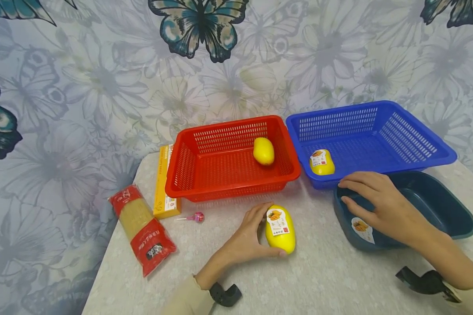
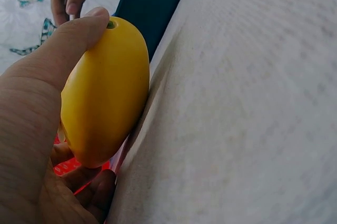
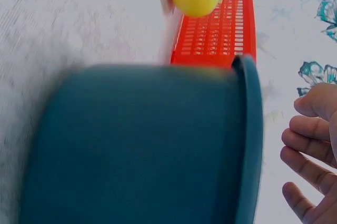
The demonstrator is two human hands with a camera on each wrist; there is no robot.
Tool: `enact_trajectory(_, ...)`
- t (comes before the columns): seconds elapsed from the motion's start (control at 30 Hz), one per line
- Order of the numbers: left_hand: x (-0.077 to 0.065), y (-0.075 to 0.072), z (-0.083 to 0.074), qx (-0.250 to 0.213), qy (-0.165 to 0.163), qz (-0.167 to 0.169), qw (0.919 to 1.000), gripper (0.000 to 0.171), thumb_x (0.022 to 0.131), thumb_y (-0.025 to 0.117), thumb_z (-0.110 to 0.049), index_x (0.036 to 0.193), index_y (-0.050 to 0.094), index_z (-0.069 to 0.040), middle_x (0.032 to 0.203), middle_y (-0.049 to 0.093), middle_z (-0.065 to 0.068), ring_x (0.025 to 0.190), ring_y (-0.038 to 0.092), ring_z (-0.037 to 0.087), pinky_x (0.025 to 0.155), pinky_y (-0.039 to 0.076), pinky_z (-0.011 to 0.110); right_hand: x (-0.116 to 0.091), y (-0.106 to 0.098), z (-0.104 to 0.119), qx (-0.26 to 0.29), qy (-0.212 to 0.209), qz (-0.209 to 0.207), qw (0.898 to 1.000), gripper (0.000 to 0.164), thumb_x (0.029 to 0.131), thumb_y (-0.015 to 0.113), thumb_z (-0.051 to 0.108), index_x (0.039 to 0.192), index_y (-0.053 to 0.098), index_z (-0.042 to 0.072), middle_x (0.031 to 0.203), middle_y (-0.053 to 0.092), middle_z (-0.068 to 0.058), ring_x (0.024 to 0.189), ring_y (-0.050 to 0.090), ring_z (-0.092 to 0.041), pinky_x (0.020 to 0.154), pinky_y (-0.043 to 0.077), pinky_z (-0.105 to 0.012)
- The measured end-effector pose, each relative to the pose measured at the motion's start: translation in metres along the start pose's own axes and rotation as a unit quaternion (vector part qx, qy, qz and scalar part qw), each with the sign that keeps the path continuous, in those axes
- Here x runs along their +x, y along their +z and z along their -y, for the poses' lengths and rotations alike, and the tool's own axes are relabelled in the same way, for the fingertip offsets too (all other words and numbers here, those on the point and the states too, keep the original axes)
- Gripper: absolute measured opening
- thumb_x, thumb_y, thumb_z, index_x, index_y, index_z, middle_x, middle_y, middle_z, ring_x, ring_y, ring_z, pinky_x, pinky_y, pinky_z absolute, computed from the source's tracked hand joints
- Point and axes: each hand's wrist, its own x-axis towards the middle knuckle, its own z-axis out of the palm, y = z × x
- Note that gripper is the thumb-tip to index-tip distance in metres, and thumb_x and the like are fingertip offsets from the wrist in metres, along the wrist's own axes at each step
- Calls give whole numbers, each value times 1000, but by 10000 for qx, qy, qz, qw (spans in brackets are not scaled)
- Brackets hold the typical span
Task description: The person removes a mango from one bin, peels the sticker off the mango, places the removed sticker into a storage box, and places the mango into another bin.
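Note:
My left hand (image 1: 246,236) holds a yellow mango (image 1: 284,245) on the table, thumb at one end and fingers at the other. A white label with a mango picture is on its upper face. In the left wrist view the mango's (image 2: 108,97) bare yellow side and small stem mark face the camera. My right hand (image 1: 382,205) hovers at the left part of a dark teal basin (image 1: 463,218), fingers loosely bent with nothing between them. A similar label (image 1: 362,230) is on the basin's front-left wall. The right wrist view shows the right hand's fingers (image 3: 308,126) spread apart, beside the basin's rim (image 3: 250,145).
A red basket (image 1: 228,191) with one yellow mango (image 1: 263,151) stands at the back. Beside it, a blue basket (image 1: 390,168) holds a labelled mango (image 1: 327,167). To the left lie a noodle packet (image 1: 139,218), a yellow box (image 1: 163,175) and a lollipop (image 1: 198,217).

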Motion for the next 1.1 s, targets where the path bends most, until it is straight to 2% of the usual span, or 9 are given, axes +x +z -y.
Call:
enact_trajectory(0.63, 0, 0, -1, -33, -38, -14, 10000, 116, 66, 90, -53, 158, 26, -24, 153, 30, -8, 128, 38, 12, 106, 41, 35, 9, 22, 26, 270, -266, 280, 9989, 44, 104, 48, 43, 112, 70, 5, 116, 66, -7, 111, 58, -27, 108, 31, -32)
enact_trajectory(0.87, -1, -1, -2, -73, -107, 4, 9999, 116, 66, 89, -55, 159, 25, -23, 153, 30, -9, 128, 39, 12, 105, 42, 35, 12, 30, 34, 412, -306, 402, 9979, 42, 105, 48, 43, 115, 70, 9, 117, 65, -3, 112, 56, -25, 111, 29, -31)
enact_trajectory(1.1, -1, -1, -2, -89, -122, 31, 9999, 117, 67, 88, -58, 159, 24, -25, 155, 27, -10, 130, 38, 13, 106, 42, 37, 15, 41, 42, 546, -436, 393, 9968, 39, 105, 49, 40, 113, 71, 9, 115, 66, -3, 110, 57, -25, 108, 31, -33)
